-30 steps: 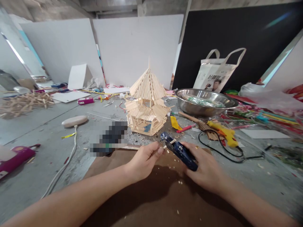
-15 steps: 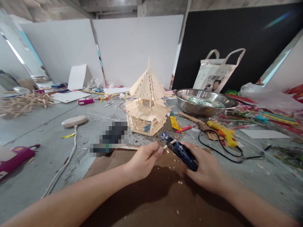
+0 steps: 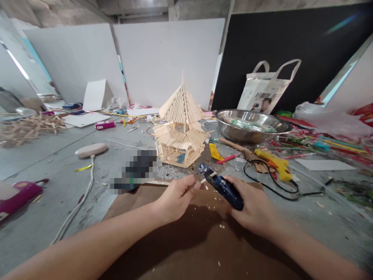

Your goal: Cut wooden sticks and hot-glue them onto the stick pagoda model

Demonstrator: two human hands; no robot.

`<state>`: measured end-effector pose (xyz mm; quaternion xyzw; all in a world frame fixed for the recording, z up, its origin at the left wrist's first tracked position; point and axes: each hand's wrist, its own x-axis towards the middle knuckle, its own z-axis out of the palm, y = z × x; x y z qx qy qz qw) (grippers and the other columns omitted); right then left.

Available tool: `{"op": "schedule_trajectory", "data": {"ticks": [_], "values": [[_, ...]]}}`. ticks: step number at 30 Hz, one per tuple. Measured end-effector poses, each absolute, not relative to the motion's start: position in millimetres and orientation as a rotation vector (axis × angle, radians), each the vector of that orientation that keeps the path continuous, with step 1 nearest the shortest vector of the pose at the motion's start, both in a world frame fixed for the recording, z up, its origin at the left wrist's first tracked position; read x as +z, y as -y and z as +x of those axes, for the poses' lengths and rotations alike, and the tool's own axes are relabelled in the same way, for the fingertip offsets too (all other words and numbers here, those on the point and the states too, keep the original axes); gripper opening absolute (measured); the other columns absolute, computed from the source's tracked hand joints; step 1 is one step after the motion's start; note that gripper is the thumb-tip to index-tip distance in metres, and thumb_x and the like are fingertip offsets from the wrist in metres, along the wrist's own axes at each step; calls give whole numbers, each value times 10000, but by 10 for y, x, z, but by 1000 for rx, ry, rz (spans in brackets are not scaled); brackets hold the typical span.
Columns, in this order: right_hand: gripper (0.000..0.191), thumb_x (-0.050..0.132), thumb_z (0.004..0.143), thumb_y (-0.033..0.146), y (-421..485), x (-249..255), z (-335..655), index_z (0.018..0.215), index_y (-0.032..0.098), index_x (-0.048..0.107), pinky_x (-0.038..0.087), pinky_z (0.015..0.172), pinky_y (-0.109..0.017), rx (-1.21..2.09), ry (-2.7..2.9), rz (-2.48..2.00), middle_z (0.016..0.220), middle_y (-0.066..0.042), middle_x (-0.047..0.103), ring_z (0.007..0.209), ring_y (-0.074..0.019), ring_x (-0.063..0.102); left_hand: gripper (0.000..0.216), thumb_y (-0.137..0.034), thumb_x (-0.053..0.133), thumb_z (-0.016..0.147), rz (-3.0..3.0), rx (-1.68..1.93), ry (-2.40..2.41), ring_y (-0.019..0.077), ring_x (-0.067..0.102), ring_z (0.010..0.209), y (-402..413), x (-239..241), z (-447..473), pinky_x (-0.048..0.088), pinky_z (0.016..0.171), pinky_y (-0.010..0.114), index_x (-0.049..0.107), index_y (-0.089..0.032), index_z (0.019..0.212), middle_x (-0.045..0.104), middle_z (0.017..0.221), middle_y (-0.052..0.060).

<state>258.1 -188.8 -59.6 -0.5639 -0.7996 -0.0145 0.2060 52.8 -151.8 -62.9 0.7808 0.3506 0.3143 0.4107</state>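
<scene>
My left hand [image 3: 175,198] is closed in a pinch on a short wooden stick [image 3: 208,177]. The stick's far end lies across the jaws of a dark blue cutter [image 3: 223,186], which my right hand [image 3: 253,208] grips. Both hands hover over a brown cardboard sheet [image 3: 186,241] sprinkled with small wood chips. Just beyond them stands a two-tiered pagoda model [image 3: 181,124] built of wooden sticks.
A steel bowl [image 3: 252,124] sits to the right, with a yellow glue gun [image 3: 275,163] and its black cord in front. A white tote bag [image 3: 266,91] leans on the black board. Left are a white cable with plug [image 3: 90,149], a magenta object [image 3: 17,194] and a stick pile [image 3: 29,126].
</scene>
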Motion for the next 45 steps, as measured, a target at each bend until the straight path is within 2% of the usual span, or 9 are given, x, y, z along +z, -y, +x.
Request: {"op": "schedule_trajectory", "data": {"ticks": [7, 14, 21, 29, 31, 37, 40, 45], "values": [[410, 451, 604, 163, 1893, -579, 2574, 1012, 200, 454, 434, 616, -295, -31, 2275, -1596, 846, -51, 634, 730, -214, 603, 234, -339, 343, 823, 1981, 926, -925, 70, 325, 550, 1536, -636, 548, 292, 520, 198, 446, -141, 753, 388, 596, -32], [421, 434, 598, 134, 1884, -555, 2545, 1010, 218, 409, 423, 656, -288, 39, 2276, -1600, 886, -47, 616, 787, -206, 587, 277, -311, 332, 825, 1979, 948, -975, 72, 288, 566, 1545, -634, 560, 266, 522, 204, 415, -140, 623, 326, 575, -33], [475, 430, 591, 134, 1904, -531, 2550, 1061, 190, 392, 429, 696, -305, 118, 2267, -1584, 960, -73, 595, 842, -215, 578, 320, -399, 359, 806, 1782, 810, -780, 41, 231, 441, 1506, -563, 533, 204, 428, 187, 461, -131, 665, 254, 471, -75], [480, 444, 606, 157, 1913, -562, 2563, 1082, 191, 394, 431, 694, -304, 104, 2269, -1579, 981, -74, 597, 843, -220, 586, 332, -455, 416, 768, 1511, 619, -636, 28, 222, 335, 1432, -539, 492, 154, 350, 180, 476, -133, 713, 274, 393, -96], [453, 443, 606, 149, 1911, -555, 2555, 1055, 201, 413, 430, 669, -295, 124, 2259, -1596, 945, -60, 610, 812, -213, 592, 319, -436, 406, 779, 1558, 645, -657, 30, 229, 348, 1435, -553, 500, 167, 362, 178, 481, -132, 716, 272, 402, -95], [396, 441, 629, 166, 1898, -502, 2517, 1023, 197, 429, 425, 662, -299, 178, 2249, -1663, 902, -57, 615, 789, -213, 591, 234, -331, 399, 802, 1842, 962, -917, 61, 364, 523, 1481, -596, 565, 288, 504, 194, 496, -127, 743, 405, 549, -40], [450, 438, 626, 167, 1900, -513, 2516, 1075, 186, 401, 425, 702, -307, 143, 2258, -1635, 965, -76, 598, 840, -219, 583, 254, -321, 400, 800, 1868, 1006, -951, 62, 314, 538, 1479, -604, 574, 264, 503, 196, 507, -123, 684, 351, 552, -41], [476, 431, 637, 180, 1909, -540, 2540, 1109, 182, 371, 428, 729, -321, 135, 2274, -1613, 1015, -83, 581, 879, -222, 573, 298, -399, 427, 776, 1638, 875, -803, 36, 240, 419, 1452, -603, 557, 196, 409, 179, 497, -127, 677, 270, 449, -78]]}}
